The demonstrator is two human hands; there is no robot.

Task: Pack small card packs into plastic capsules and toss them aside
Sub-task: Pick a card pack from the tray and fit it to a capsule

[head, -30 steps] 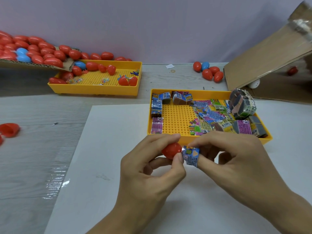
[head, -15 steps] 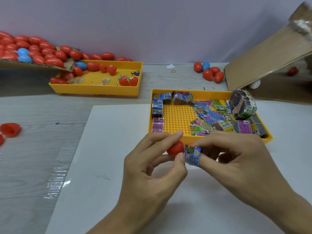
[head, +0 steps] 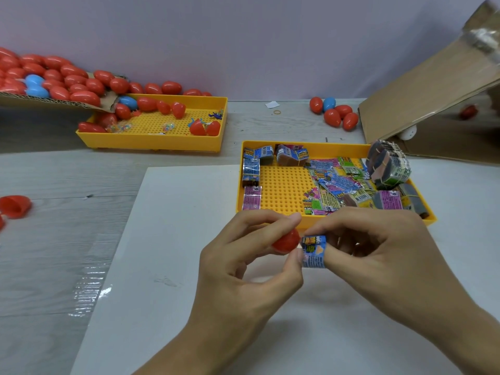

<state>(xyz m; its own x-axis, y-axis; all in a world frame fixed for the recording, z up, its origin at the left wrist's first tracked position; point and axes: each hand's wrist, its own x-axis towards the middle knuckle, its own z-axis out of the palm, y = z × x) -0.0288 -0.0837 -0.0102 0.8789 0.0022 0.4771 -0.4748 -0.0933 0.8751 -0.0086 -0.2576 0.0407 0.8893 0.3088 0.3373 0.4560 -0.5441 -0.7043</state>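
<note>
While both hands work over the white sheet (head: pixel 167 239), the surroundings are crowded at the far side only. Directly behind the hands: yellow tray (head: pixel 335 145) w/ loose card packs (head: pixel 335 185) piled on its right half, a few stood along the left and back walls, one rubber-banded bundle (head: pixel 389 166) at the right rear. Tray's near wall sits just beyond the fingertips. Far left: second yellow tray (head: pixel 151 142) w/ red capsule pieces, fed by a cardboard box edge (head: pixel 54 102) heaped w/ red and blue capsules (head: pixel 67 82). Far right: tilted cardboard flap (head: pixel 422 85), small cluster of capsules (head: pixel 338 113) beside it. Open red capsule half (head: pixel 15 205) lies at the left edge of the table.

Grip: left hand (head: pixel 243 269) pinches a red capsule half (head: pixel 286 241) between thumb and fingers, clamped. Right hand (head: pixel 378 255) pinches a rolled blue card pack (head: pixel 313 251), fingers curled around it. Pack end is touching or just at the capsule mouth; cannot tell if it is inside.

Room: sheet open to the left of and below the hands; grey table (head: pixel 54 266) open further left. Right of hands, sheet runs to frame edge.
</note>
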